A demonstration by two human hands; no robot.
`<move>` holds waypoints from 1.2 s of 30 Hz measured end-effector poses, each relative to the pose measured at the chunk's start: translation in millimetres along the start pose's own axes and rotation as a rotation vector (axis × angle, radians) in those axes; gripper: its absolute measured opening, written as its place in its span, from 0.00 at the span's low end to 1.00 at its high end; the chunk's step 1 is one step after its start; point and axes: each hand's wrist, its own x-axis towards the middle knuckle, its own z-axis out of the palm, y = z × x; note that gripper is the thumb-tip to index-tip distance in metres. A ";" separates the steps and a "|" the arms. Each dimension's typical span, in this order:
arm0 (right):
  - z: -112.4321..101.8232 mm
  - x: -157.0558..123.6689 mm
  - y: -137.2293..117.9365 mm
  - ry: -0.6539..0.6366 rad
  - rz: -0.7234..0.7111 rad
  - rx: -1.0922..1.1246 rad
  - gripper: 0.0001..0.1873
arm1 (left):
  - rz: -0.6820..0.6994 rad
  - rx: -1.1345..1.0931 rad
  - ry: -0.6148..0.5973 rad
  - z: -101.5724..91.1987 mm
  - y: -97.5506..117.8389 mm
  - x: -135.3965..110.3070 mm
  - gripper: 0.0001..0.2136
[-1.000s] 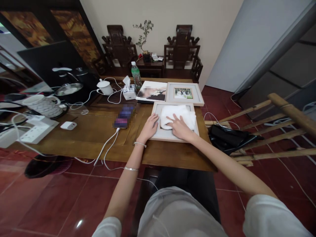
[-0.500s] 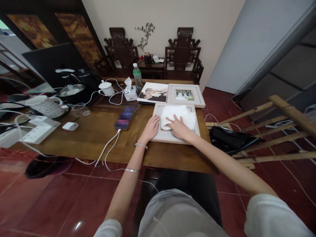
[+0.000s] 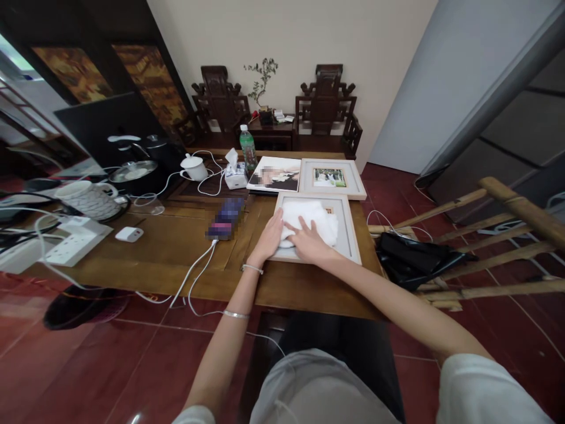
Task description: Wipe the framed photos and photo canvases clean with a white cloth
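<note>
A light wooden picture frame [image 3: 354,250] lies flat near the right end of the table. On its face rests a folded white cloth [image 3: 315,215], which hides most of the picture inside. My right hand [image 3: 306,240] presses down on the cloth from above with its fingers spread. Along the frame's left edge lies my left hand [image 3: 270,237], fingers stretched out, close to the cloth's left side. A second picture frame [image 3: 358,179] with a photo lies just behind, beside a photo panel [image 3: 282,168].
A phone [image 3: 226,219] on a charging cable lies left of the frame. Farther back are a tissue box [image 3: 236,176], a green-labelled bottle [image 3: 248,147] and a lidded white cup [image 3: 194,168]. A power strip [image 3: 77,241] sits at left. A bamboo rack [image 3: 507,200] stands right.
My right hand has slid the cloth to the left across the frame, baring more of its right side. My left hand stays at the left edge. The view has tilted slightly upward.
</note>
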 end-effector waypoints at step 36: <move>-19.4 -112.4 73.7 -0.078 0.107 -0.211 0.22 | 0.188 0.123 -0.008 -0.8 -14.4 -0.6 0.24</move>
